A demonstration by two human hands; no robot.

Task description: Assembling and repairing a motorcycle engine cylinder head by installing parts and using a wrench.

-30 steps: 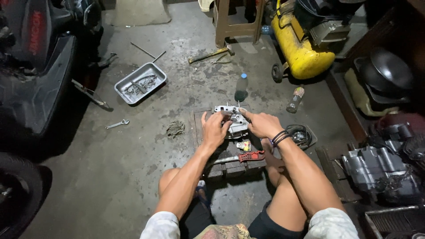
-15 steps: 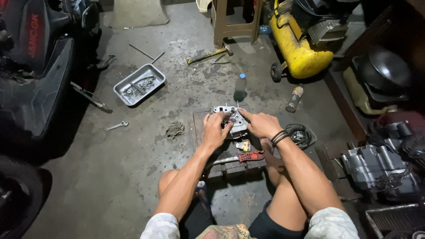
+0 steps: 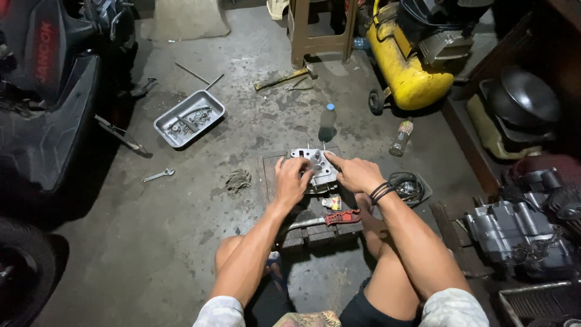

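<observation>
A grey metal engine part (image 3: 315,163) rests on a dark wooden block (image 3: 302,227) on the concrete floor between my knees. My left hand (image 3: 292,180) is closed around the part's left side. My right hand (image 3: 357,174), with black bands on the wrist, grips its right side, fingers pointing at the top. A red-handled tool (image 3: 331,218) and a small yellow-and-red packet (image 3: 331,203) lie on the block just under my hands.
A metal tray (image 3: 188,118) of small parts, a wrench (image 3: 158,175) and a rag (image 3: 239,180) lie to the left. Two bottles (image 3: 327,123), a hammer (image 3: 284,78), a stool and a yellow compressor (image 3: 405,69) are ahead. A motorcycle (image 3: 48,115) stands left, an engine (image 3: 514,230) right.
The view has shifted slightly, so the floor items sit a little lower in frame. Both hands stay on the engine part with only small finger shifts.
</observation>
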